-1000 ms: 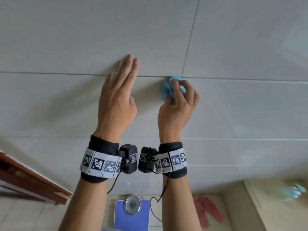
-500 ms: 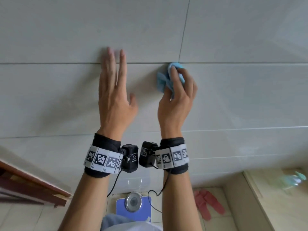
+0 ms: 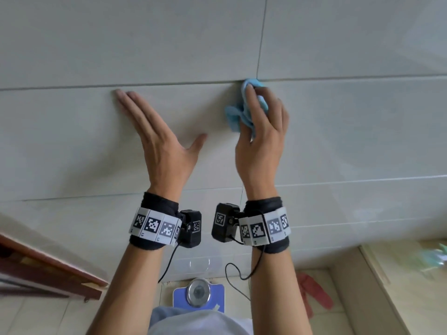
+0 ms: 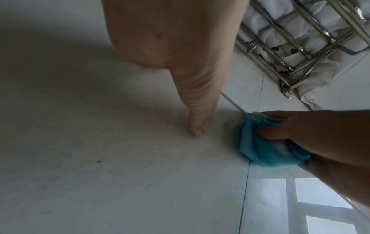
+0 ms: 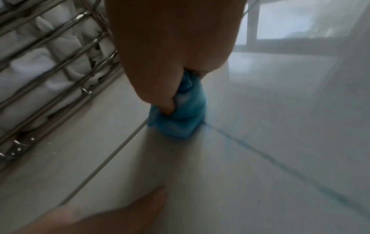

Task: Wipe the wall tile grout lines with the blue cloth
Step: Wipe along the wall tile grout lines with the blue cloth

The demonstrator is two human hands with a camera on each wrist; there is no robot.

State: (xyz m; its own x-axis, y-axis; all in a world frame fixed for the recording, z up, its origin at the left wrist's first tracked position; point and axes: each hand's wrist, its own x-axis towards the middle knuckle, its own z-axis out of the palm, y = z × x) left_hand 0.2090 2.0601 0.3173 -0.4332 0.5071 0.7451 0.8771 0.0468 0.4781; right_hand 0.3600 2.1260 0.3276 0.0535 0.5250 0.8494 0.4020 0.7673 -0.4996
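Observation:
My right hand (image 3: 262, 131) grips a bunched blue cloth (image 3: 238, 112) and presses its top against the wall where the horizontal grout line (image 3: 145, 84) meets a vertical grout line (image 3: 261, 37). In the right wrist view the thumb digs into the blue cloth (image 5: 185, 114), which sits on the grout junction. In the left wrist view the blue cloth (image 4: 264, 147) shows under the right hand's fingers (image 4: 274, 131). My left hand (image 3: 157, 134) lies flat on the pale tile below the horizontal grout line, fingers straight and slanted up-left, thumb spread toward the cloth.
A metal rack (image 4: 300, 47) with white towels hangs on the wall above the hands. Below, a blue scale (image 3: 198, 296) and red slippers (image 3: 314, 293) lie on the floor. A brown door frame (image 3: 48, 269) is at lower left, a beige counter (image 3: 406, 274) at lower right.
My left hand slid left along the wall and now slants up-left with the thumb spread. My right hand keeps the cloth on the grout junction.

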